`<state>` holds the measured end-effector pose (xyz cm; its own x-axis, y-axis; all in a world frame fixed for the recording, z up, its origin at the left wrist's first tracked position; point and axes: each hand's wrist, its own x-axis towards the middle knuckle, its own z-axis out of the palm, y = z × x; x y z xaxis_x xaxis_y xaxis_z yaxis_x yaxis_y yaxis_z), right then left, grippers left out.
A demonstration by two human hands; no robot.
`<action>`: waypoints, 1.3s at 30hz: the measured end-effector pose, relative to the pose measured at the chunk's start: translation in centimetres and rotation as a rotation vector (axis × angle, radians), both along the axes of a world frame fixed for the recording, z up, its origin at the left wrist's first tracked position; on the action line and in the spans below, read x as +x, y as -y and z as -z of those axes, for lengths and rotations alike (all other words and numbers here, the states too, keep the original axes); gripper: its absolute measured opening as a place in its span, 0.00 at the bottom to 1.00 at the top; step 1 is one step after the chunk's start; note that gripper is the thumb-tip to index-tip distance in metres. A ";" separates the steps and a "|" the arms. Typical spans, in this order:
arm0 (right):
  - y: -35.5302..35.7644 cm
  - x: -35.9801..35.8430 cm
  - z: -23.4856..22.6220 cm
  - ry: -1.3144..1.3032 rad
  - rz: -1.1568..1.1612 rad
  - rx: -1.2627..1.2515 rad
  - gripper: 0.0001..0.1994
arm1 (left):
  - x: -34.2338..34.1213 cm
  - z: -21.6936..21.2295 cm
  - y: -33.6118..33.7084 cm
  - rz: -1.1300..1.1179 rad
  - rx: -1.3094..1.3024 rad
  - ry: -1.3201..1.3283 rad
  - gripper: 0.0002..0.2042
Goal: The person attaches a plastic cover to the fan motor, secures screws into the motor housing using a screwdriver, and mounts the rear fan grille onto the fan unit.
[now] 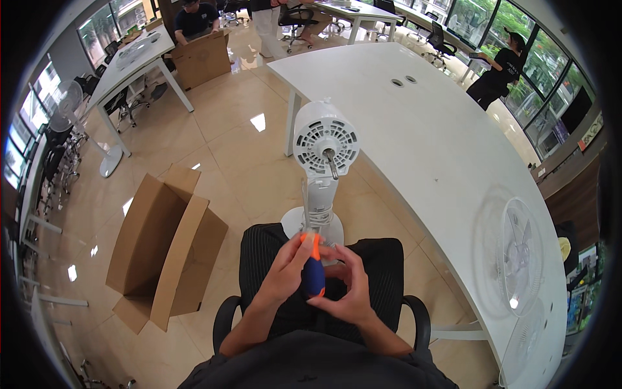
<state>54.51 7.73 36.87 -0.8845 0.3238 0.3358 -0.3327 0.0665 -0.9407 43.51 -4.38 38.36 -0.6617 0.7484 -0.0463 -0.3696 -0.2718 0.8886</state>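
Both hands, left hand and right hand, grip a screwdriver before the bladeless fan on the chair; fastening apparently under way.

A screwdriver with a blue handle and orange collar stands nearly upright, tip pointing up, near the bottom centre. Just beyond it, a white fan body without blades stands upright, its bare metal shaft facing near.

Open brown carton on floor; another behind.
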 end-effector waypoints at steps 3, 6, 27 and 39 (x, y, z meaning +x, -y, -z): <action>1.2 -1.0 -1.6 -0.145 0.256 0.380 0.43 | -0.7 -1.6 -1.0 -0.049 -0.058 -0.005 0.18; 1.5 -1.9 -2.7 -0.195 0.409 0.540 0.30 | -1.5 -3.0 -2.1 -0.035 0.033 0.000 0.21; 1.3 -3.1 -3.4 -0.277 0.635 0.773 0.26 | -2.9 -4.2 -3.3 0.012 0.146 0.127 0.23; 1.1 -3.5 -3.8 -0.260 0.631 0.764 0.25 | -3.2 -4.1 -3.8 -0.038 0.139 0.140 0.22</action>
